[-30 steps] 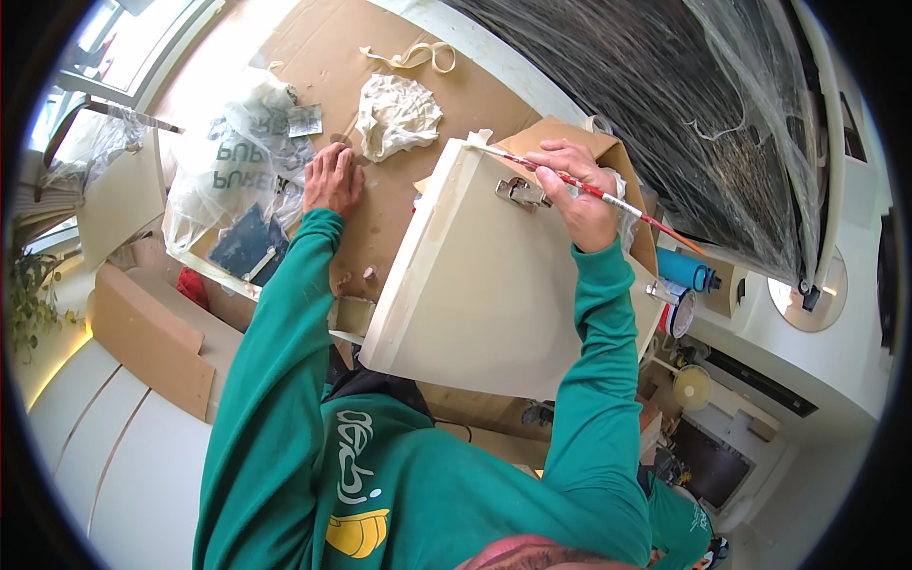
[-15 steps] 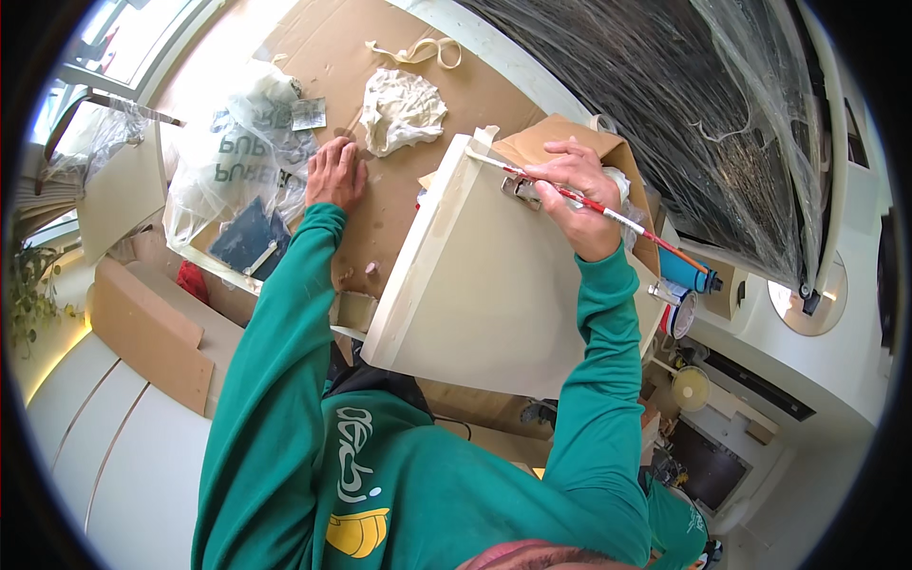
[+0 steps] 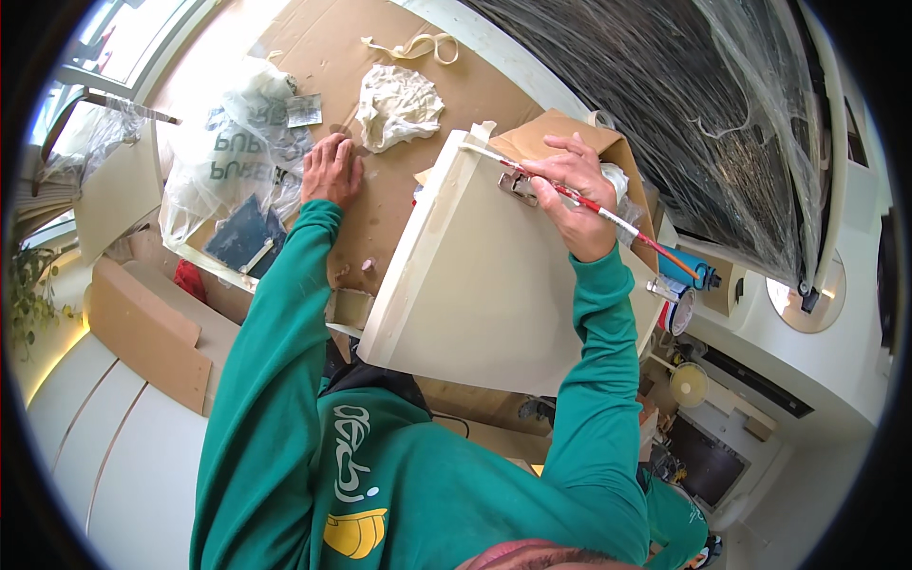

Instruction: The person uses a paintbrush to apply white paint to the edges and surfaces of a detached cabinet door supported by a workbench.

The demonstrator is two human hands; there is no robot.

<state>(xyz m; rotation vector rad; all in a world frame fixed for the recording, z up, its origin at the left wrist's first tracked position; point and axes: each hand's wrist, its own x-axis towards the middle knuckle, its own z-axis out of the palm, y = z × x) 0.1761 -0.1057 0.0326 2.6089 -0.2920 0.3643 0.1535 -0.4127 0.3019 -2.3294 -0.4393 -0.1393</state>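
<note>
A cream door panel (image 3: pixel 489 285) lies in front of me, with a metal hinge (image 3: pixel 518 185) set near its far edge. My right hand (image 3: pixel 579 199) is over the far end of the panel. Pinched in it is a thin paintbrush (image 3: pixel 629 229) with a red and white handle, its tip at the panel's far left corner. My left hand (image 3: pixel 332 171) rests with loosely bent fingers on the cardboard sheet (image 3: pixel 389 214), holding nothing. A crumpled white cloth (image 3: pixel 399 109) lies just beyond it, and a clear plastic bag (image 3: pixel 242 133) is to its left.
A cream strip (image 3: pixel 418 47) curls on the cardboard's far part. Behind the panel stands an open cardboard box (image 3: pixel 551 133). A blue bottle (image 3: pixel 686 268) and a tin (image 3: pixel 679 312) are at right. Plastic film (image 3: pixel 665 95) covers a dark surface at the far right.
The view has shifted slightly. My right hand keeps the brush at the panel's far corner, its tip a little further left. My left hand stays on the cardboard.
</note>
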